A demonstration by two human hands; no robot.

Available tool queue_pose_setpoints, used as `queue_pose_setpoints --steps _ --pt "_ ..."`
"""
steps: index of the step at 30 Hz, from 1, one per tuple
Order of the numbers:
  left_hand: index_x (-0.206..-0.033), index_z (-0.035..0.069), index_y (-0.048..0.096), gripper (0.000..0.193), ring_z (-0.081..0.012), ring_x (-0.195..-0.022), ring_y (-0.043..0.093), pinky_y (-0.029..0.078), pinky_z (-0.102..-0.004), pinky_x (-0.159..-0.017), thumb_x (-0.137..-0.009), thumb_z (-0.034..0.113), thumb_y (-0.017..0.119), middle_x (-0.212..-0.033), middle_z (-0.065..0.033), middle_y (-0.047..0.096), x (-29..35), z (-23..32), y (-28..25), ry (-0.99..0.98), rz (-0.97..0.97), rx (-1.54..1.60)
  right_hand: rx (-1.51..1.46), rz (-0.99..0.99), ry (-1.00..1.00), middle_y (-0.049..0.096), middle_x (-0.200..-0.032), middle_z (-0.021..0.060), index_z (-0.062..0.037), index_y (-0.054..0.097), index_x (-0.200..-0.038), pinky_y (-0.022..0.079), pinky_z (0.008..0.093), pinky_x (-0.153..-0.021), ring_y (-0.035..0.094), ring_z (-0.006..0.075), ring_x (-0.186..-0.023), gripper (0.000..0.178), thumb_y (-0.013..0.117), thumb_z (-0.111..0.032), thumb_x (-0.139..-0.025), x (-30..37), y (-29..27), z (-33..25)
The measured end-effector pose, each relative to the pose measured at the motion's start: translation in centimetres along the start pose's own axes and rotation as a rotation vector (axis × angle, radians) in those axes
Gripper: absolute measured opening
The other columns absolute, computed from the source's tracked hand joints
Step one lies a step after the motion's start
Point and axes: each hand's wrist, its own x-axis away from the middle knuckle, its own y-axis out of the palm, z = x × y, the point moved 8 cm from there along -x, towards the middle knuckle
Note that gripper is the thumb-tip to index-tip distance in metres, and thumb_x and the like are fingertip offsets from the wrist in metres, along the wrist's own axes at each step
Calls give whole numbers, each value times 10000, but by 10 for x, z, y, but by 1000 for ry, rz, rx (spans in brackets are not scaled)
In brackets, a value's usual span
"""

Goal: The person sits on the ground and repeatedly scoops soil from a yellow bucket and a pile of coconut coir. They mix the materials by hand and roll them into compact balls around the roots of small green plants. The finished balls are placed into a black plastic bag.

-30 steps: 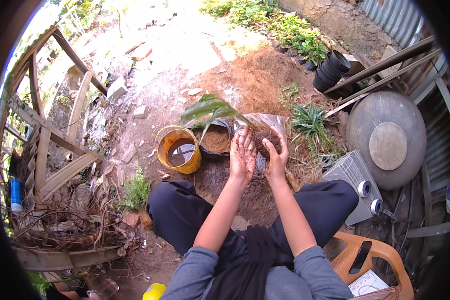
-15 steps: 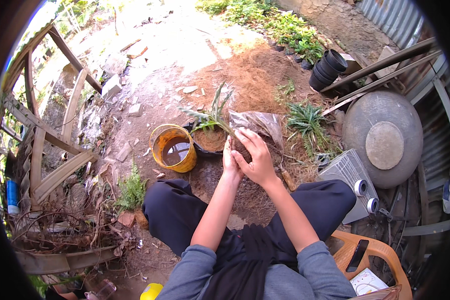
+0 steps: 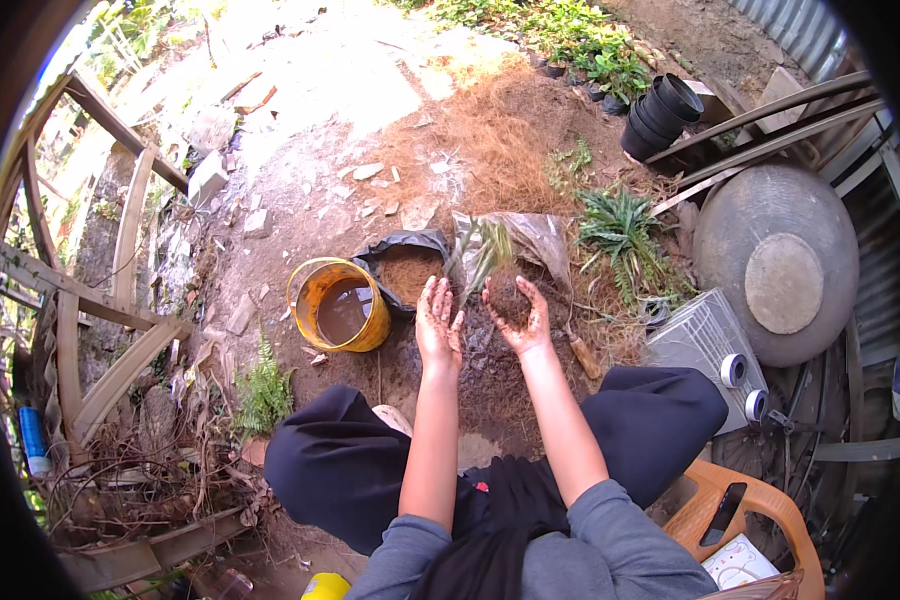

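Observation:
My left hand is open, palm up and dirty with soil, with nothing in it. Beside it, my right hand cups the brown root ball of a small leafy plant. The plant's narrow green leaves point up and away, smeared by motion. Just left of my hands stands a yellow bucket of murky brown water. A black plastic bag holding brown fibre lies beyond my left hand. Dark wet soil spreads below my hands.
Right of my hands are a wooden-handled tool, a clear plastic sheet and a pile of green plants. Farther right stand stacked black pots, a wire-fronted box and a large round grey vessel. Loose fibre covers the ground ahead.
My hands, pressed together around the base of the plant before, have parted. The root ball now rests in my right hand, and my left hand has moved off to the left.

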Motion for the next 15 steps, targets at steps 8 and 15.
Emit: queue_pose_setpoints --steps 8,15 --pt "-1336 126 318 502 -233 -1263 320 277 -448 -1003 -913 397 316 -1374 -53 352 -40 -13 -64 -11 148 124 310 -8 -290 577 -941 100 -57 432 -1207 540 394 -744 598 195 -852 478 599 -32 -760 -62 21 -64" --pt "-1338 124 308 508 -235 -1254 336 290 -444 -1004 -909 394 340 -1364 -49 367 -52 -28 -107 -48 271 174 960 390 -442 590 -992 64 -25 533 -1128 475 314 -803 572 160 -888 482 690 -1 -674 -99 -131 -46"
